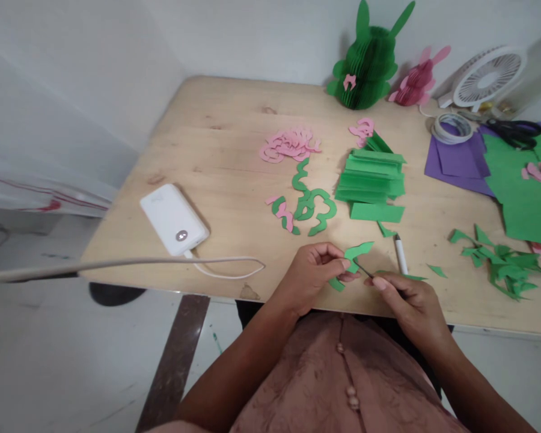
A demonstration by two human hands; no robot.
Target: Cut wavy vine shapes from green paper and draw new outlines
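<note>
Near the table's front edge, my left hand (318, 270) pinches a green paper piece (359, 250) with a curved, cut outline. From the right, my right hand (408, 297) grips what look like small scissors (364, 269); their thin dark blade meets the paper, and the handles are mostly hidden by my fingers. Beyond my hands lie wavy green paper cutouts (322, 204), with a few pink strips among them. A stack of folded green paper strips (372, 180) is farther back. Just beyond my right hand rests a white pen (401, 255).
A white power bank (174, 219) with a cable lies left. Pink cutouts (291, 144) are heaped mid-table. Green scraps (505, 264), purple paper (457, 159), a tape roll (452, 128) and black-handled scissors (516, 131) are right. Paper rabbits (367, 66) and a fan (489, 78) stand behind.
</note>
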